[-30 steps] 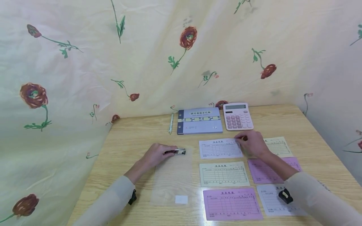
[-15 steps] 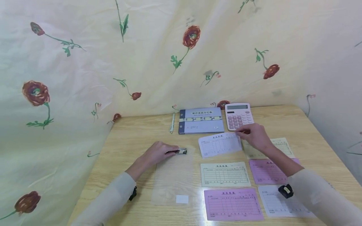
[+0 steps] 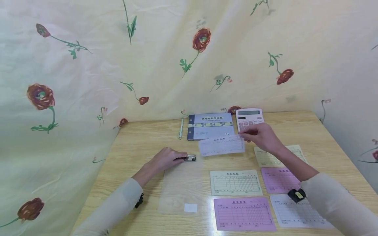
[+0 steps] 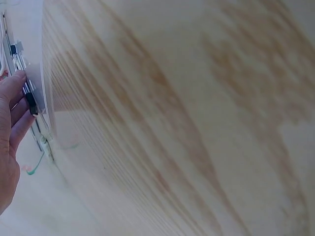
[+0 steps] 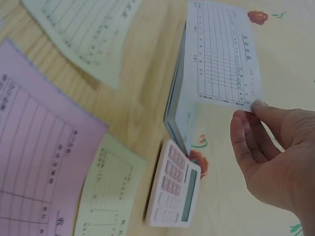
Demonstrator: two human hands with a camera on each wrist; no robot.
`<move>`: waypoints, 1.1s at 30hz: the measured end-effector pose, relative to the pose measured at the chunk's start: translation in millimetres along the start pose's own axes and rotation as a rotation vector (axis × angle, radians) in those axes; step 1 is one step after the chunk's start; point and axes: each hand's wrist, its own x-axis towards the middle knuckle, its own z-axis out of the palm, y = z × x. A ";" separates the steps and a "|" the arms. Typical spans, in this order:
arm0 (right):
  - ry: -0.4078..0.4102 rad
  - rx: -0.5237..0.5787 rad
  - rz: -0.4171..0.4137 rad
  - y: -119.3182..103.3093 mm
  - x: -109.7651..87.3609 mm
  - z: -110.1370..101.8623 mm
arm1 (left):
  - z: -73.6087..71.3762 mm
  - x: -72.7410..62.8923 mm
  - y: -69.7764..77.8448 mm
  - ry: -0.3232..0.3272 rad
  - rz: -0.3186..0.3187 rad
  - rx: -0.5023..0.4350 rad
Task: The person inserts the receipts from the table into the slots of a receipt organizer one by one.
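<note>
With thumb and fingers, my left hand (image 3: 167, 159) grips a shiny metal clip (image 3: 190, 158) at the top of a clear plastic clipboard sheet (image 3: 180, 188). In the left wrist view, the fingers hold the clip (image 4: 24, 78) along its length, at the image's left edge. My right hand (image 3: 263, 136) pinches one corner of a white receipt slip (image 3: 221, 147), which is raised off the table and tilted. The right wrist view shows the slip (image 5: 221, 54) hanging from thumb and fingertips, with the other fingers curled loosely. Part of the notebook is hidden behind it.
Behind are a blue ledger book (image 3: 210, 123), a pen (image 3: 180, 128) and a pink calculator (image 3: 249, 116). Other receipt slips lie at right: green (image 3: 235, 183), pink (image 3: 243, 213), white (image 3: 295, 209), pink (image 3: 276, 180) and yellowish (image 3: 295, 155). A flowered cloth backs the table.
The right hand has lifted the white slip off the table and moved it up and left, toward the ledger book and the clip. The left hand has stayed on the clip.
</note>
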 end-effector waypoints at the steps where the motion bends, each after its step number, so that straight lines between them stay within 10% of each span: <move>1: -0.009 0.010 -0.006 -2.7 0.7 0.5 | 0.1 -0.1 0.0 0.001 0.004 0.005; 21: -0.341 0.257 0.091 -32.5 12.5 81.4 | -7.2 4.2 -0.7 -0.093 -0.043 -0.007; 33: -0.376 0.212 0.176 -47.2 15.9 129.8 | -7.4 11.1 1.2 -0.110 -0.044 0.027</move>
